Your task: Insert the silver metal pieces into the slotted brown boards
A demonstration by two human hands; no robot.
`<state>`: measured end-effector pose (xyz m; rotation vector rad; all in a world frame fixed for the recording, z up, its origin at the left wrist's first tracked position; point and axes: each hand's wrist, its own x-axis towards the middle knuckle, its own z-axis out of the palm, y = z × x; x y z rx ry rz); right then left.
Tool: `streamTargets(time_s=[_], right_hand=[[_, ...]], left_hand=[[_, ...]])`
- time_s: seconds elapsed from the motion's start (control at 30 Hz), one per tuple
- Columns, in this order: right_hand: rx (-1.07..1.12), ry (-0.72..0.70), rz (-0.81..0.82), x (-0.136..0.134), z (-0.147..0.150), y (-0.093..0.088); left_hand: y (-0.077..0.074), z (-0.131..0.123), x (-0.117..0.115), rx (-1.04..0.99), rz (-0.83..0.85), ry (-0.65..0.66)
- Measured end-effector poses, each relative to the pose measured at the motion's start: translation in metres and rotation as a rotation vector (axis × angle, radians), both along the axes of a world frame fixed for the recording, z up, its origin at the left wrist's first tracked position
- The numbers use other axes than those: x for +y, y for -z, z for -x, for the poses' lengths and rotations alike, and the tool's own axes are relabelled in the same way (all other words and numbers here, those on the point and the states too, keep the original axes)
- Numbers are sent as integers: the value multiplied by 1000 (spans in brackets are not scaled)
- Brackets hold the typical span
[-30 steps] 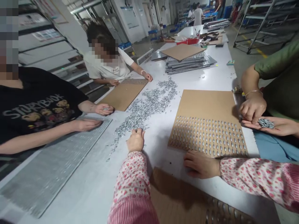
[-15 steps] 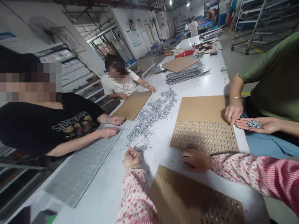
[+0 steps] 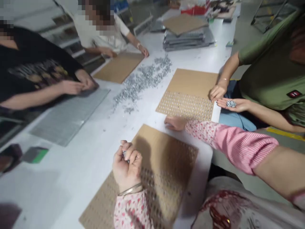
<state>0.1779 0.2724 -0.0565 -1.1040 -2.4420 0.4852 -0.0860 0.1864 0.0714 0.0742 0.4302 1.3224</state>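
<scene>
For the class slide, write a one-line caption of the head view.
Head view: left hand holds small metal pieces over a perforated cardboard board, right hand beside a second board.

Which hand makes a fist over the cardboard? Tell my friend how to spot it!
Find the long white table, then the holey brown cardboard sheet at its near end. The left hand curls over it, squeezing small metal pieces, and a bangle and pink flowery sleeve set it apart.

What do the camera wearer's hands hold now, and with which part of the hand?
The left hand pinches small metal pieces between its curled fingertips; the right hand seems to hold nothing.
</scene>
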Motion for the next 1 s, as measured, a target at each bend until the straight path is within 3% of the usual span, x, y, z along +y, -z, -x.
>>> streamTargets(time_s=[0.1, 0.17, 0.23, 0.3, 0.37, 0.47, 0.57, 0.7, 0.77, 0.87, 0.93, 1.0], right_hand=[[88, 3, -30, 0, -4, -4], [195, 56, -35, -13, -2, -16], [342, 93, 11, -40, 5, -34], [479, 17, 137, -79, 14, -53], [538, -162, 292, -121, 24, -68], [539, -364, 371, -174, 31, -79], [530, -426, 402, -205, 30, -79], [513, -402, 422, -225, 24, -67], [509, -333, 455, -229, 23, -60], [447, -259, 438, -230, 29, -52], [346, -349, 361, -229, 40, -49], [222, -557, 273, -231, 56, -46]], left_hand=[[3, -15, -81, -89, 79, 17], [11, -28, -128, -124, 122, -11], [24, -43, -164, -140, 161, -49], [36, -60, -188, -108, 199, -91], [46, -77, -202, 1, 255, -118], [53, -98, -211, 190, 317, -143], [55, -111, -216, 308, 305, -143], [61, -122, -229, 376, 292, -146], [64, -125, -240, 285, 320, -101], [69, -125, -262, -12, 347, 86], [74, -120, -280, -190, 351, 174], [79, -115, -299, -298, 357, 206]])
